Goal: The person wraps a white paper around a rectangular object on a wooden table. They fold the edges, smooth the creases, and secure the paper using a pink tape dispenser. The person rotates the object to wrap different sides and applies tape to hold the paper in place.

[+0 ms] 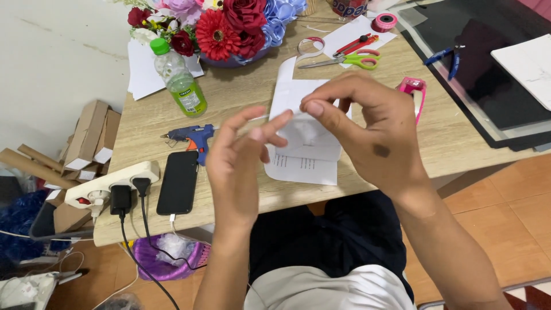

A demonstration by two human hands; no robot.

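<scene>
We pinch the small white piece (303, 133) between both hands: left hand (241, 166) steadies its near-left edge, right hand (367, 135) grips lightly on top, fingers curled, avoiding creases.

Dark, blank phone screen (178, 182) lying flat near the table's front left edge, rectangular and black, just right of a white power strip. Clear plastic bottle (178, 78) with green cap standing further back, wrapped in a yellow-green label (191, 99). Flattened brown cardboard boxes (90, 135) leaning left of the table.
</scene>
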